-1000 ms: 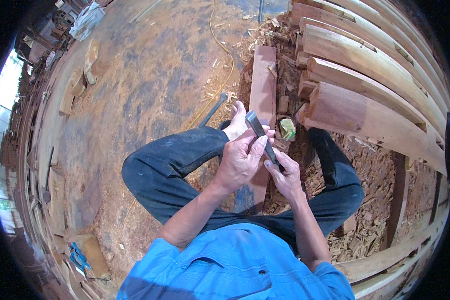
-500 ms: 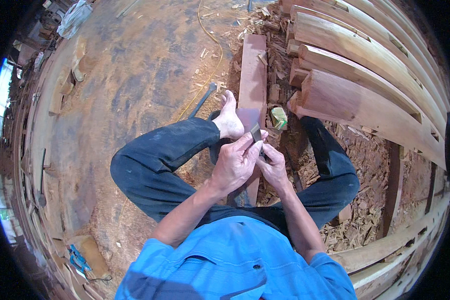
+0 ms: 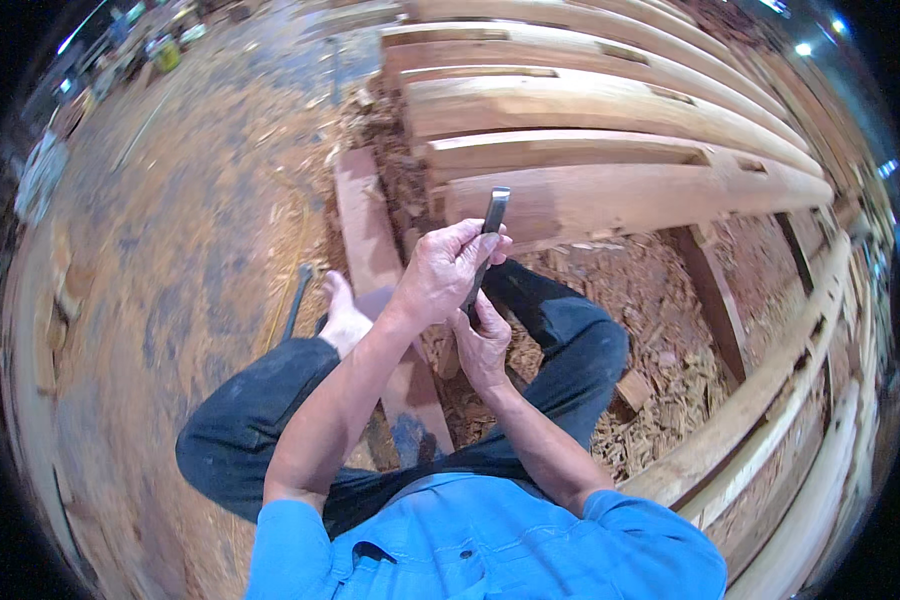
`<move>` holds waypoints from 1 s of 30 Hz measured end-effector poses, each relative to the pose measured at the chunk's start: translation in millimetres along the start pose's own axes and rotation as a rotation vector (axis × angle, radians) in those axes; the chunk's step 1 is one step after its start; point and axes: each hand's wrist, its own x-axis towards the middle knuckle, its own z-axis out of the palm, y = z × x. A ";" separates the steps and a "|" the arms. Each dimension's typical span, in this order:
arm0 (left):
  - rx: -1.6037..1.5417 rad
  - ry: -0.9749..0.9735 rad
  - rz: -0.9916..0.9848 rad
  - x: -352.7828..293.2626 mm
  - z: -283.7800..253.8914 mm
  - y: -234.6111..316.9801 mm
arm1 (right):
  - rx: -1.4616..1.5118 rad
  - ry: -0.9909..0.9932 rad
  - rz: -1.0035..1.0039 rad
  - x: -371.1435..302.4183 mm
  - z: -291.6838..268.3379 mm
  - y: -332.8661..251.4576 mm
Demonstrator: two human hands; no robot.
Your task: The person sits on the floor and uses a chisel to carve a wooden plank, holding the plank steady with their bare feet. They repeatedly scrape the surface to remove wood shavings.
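A chisel (image 3: 495, 211) with a dark blade and a bright, shiny edge stands tilted, its edge pointing up and away from me. My left hand (image 3: 442, 272) is closed, pinching the blade below the edge between thumb and fingers. Lower down, my right hand (image 3: 483, 348) is closed round the chisel's other end; the handle is mostly hidden by the fingers. Both hands are held above my lap, between my bent knees. Beneath them a long reddish plank (image 3: 367, 215) runs away from me, with my bare left foot (image 3: 344, 322) beside it.
Several thick, shaped timbers (image 3: 610, 200) lie stacked ahead and to the right. Wood chips (image 3: 660, 370) cover the ground at right, by long poles (image 3: 760, 425). A long-handled tool (image 3: 295, 302) lies left of my foot, near a yellow cord (image 3: 288, 270).
My view has swung to the right. Both hands have lifted the chisel forward, away from my left foot, and its edge now points more upward. The grip stays on it.
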 end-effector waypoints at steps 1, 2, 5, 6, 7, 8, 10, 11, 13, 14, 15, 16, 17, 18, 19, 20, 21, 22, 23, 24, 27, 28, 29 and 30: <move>-0.092 -0.023 0.001 8.4 9.2 -1.2 | -0.025 0.036 -0.012 5.4 -6.8 -3.9; -0.104 -0.054 0.003 15.7 18.0 -3.5 | -0.047 0.052 -0.004 9.6 -16.2 -6.5; -0.144 -0.111 0.004 29.5 40.8 -11.3 | -0.102 0.092 0.046 14.3 -42.5 -11.8; -0.158 -0.111 0.011 32.6 49.6 -12.9 | -0.142 0.125 0.012 16.6 -50.1 -2.1; -0.172 -0.107 0.017 34.8 56.7 -15.2 | -0.159 0.135 0.005 16.7 -58.3 3.9; -0.158 -0.121 0.001 37.4 61.1 -20.1 | -0.176 0.142 -0.002 18.3 -64.2 5.8; -0.166 -0.142 -0.008 36.9 68.5 -26.8 | -0.225 0.154 -0.032 17.7 -73.5 10.7; -0.168 -0.146 -0.013 35.7 70.6 -29.7 | -0.212 0.165 -0.009 16.9 -75.8 12.2; -0.163 -0.183 -0.042 33.7 71.9 -35.9 | -0.185 0.177 0.037 16.1 -78.9 14.9; -0.160 -0.198 -0.057 31.9 72.0 -38.6 | -0.169 0.181 0.031 15.2 -80.4 17.5; -0.134 -0.198 -0.042 29.7 72.6 -40.5 | -0.153 0.182 0.025 14.5 -82.2 20.8; -0.108 -0.198 -0.027 27.2 73.7 -42.1 | -0.136 0.182 0.019 13.6 -84.2 24.4; -0.080 -0.196 -0.011 24.9 73.7 -43.0 | -0.148 0.177 0.024 12.7 -86.5 28.8; -0.063 -0.191 0.000 23.7 73.8 -48.6 | -0.159 0.171 0.029 11.8 -89.6 34.1; -0.051 -0.189 -0.003 21.4 73.5 -50.1 | -0.170 0.165 0.033 11.1 -91.6 39.1; -0.039 -0.190 -0.006 19.0 74.2 -49.9 | -0.155 0.158 0.019 11.0 -92.7 43.7; -0.027 -0.191 -0.008 17.3 75.2 -50.0 | -0.139 0.151 0.004 11.1 -93.7 47.8; -0.018 -0.191 -0.004 16.3 76.5 -51.6 | -0.124 0.145 -0.011 10.3 -95.0 51.5; -0.008 -0.187 -0.001 15.8 76.8 -54.2 | -0.077 0.148 0.015 9.3 -91.7 49.1; 0.003 -0.185 0.004 15.5 77.2 -55.6 | -0.031 0.151 0.041 7.4 -87.7 45.3; 0.053 -0.166 -0.011 14.7 80.6 -52.1 | -0.011 0.130 0.067 4.6 -88.6 43.3; 0.083 -0.164 -0.008 14.5 81.6 -50.4 | -0.024 0.117 0.068 3.8 -90.3 44.0; 0.112 -0.160 -0.005 14.5 82.2 -48.6 | -0.036 0.109 0.076 2.7 -92.3 46.5; 0.140 -0.156 -0.002 14.6 82.8 -47.7 | -0.048 0.101 0.083 1.7 -94.2 49.6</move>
